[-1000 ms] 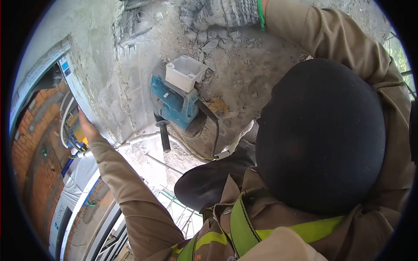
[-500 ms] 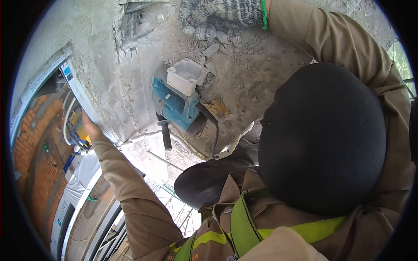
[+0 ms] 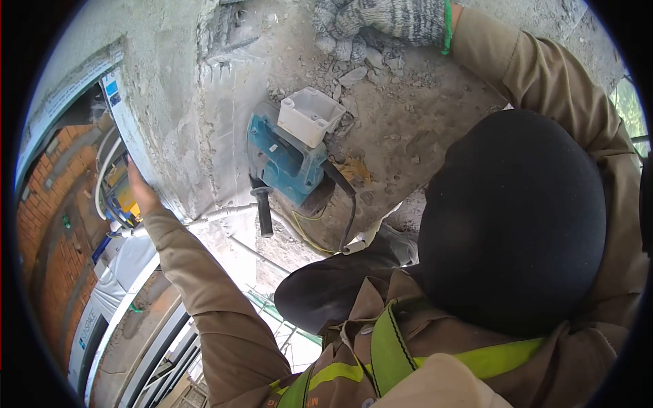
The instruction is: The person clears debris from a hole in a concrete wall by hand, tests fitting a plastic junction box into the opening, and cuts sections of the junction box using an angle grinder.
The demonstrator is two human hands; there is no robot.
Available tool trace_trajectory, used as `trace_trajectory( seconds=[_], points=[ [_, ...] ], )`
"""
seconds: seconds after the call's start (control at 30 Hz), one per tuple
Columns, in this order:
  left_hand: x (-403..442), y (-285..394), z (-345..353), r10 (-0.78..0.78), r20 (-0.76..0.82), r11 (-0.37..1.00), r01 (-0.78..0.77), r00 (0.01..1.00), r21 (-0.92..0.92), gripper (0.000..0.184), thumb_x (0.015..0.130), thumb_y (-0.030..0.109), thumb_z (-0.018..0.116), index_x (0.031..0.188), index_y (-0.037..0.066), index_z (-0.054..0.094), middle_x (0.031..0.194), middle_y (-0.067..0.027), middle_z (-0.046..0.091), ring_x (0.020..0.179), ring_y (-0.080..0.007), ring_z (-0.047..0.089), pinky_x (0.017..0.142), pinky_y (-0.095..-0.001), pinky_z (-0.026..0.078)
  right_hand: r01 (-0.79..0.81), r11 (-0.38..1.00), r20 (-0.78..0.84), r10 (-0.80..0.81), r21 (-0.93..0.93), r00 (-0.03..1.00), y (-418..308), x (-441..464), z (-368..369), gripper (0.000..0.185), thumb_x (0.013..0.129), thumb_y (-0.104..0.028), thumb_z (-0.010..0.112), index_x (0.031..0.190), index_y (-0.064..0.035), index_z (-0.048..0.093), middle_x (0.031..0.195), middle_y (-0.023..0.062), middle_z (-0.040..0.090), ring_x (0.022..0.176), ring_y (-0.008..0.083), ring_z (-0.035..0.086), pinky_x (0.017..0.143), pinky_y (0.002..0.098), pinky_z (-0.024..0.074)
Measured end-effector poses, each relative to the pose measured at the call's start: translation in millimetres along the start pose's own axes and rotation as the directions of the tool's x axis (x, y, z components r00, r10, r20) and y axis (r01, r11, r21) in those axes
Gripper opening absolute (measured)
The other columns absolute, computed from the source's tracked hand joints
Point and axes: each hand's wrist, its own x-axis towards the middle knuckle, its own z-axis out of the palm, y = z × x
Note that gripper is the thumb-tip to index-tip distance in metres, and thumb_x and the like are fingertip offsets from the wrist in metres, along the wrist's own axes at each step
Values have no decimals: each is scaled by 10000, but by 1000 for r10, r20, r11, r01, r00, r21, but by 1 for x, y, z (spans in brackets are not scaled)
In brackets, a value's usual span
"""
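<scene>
My right hand (image 3: 381, 19), in a grey knitted glove with a green cuff, is at the top of the view. Its fingers are curled down against concrete rubble (image 3: 354, 76); what lies under them is hidden. My bare left hand (image 3: 141, 190) grips the edge of a blue-and-white window frame (image 3: 129, 129), its fingertips partly hidden. Between the hands, a teal power tool (image 3: 282, 160) with a black side handle (image 3: 264, 212) lies on the dusty ledge. A white plastic box (image 3: 311, 115), open at the top, rests against the tool.
A rough concrete wall (image 3: 163, 81) rises beside the frame. White conduit (image 3: 228, 212) and a cable (image 3: 350, 211) run near the ledge. Below are scaffold bars (image 3: 286, 326). Brickwork (image 3: 61, 245) shows through the opening. My dark knees (image 3: 517, 217) fill the right and centre.
The view has shifted slightly, so the tool, the box and my right hand appear farther right. My left hand stays at the frame and my right hand stays on the rubble.
</scene>
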Motion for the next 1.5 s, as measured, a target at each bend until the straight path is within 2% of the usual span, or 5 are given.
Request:
trace_trajectory(
  seconds=[0.73, 0.83, 1.07, 1.17, 1.5],
  points=[
    [-6, -4, -2, 409, -164, 903, -371, 898, 218, 534, 980, 436, 669, 1259, -18, 660, 1229, -111, 665, 1140, -200, 579, 1022, -321, 417, -327, 802, 19, 388, -500, 921, -71, 40, 78, 371, 1048, -234, 569, 1337, -1, 572, 1156, 154, 706, 1056, 244, 700, 712, 330, 616],
    [-62, -2, 2, 695, -255, 719, -640, 673, 270, 390, 933, 312, 747, 1181, 17, 689, 1132, -101, 655, 1069, -230, 596, 974, -347, 443, -703, 585, -98, 792, 405, 602, -65, 63, 148, 526, 979, -275, 680, 1387, 13, 514, 1255, 169, 663, 1117, 250, 678, 770, 329, 609],
    [-259, -44, -38, 476, 176, 832, -506, 862, 226, 292, 792, 96, 809, 1063, 55, 705, 1128, -145, 593, 1029, -302, 595, 902, -404, 483, 212, -134, 105, 554, -968, 826, -61, 96, 183, 837, 781, -328, 867, 1448, -19, 466, 1346, 153, 612, 1147, 243, 665, 959, 365, 563],
    [-287, -70, -39, 218, 230, 972, -188, 949, -143, 371, 823, 133, 817, 1153, 59, 665, 1126, -130, 580, 1030, -264, 595, 900, -370, 491, -202, 793, 128, 331, -575, 935, -97, 107, 239, 744, 806, -236, 864, 1411, 7, 507, 1252, 145, 670, 1132, 257, 668, 947, 394, 562],
    [-283, -78, -41, 160, 212, 704, 39, 964, -709, 724, 822, 264, 870, 1390, 46, 477, 1261, -110, 504, 1106, -200, 583, 922, -333, 508, -384, 840, 80, 444, -383, 892, -3, 100, 394, 851, 793, -252, 890, 1477, -8, 446, 1361, 133, 604, 1250, 229, 603, 1031, 372, 525]
  ],
)
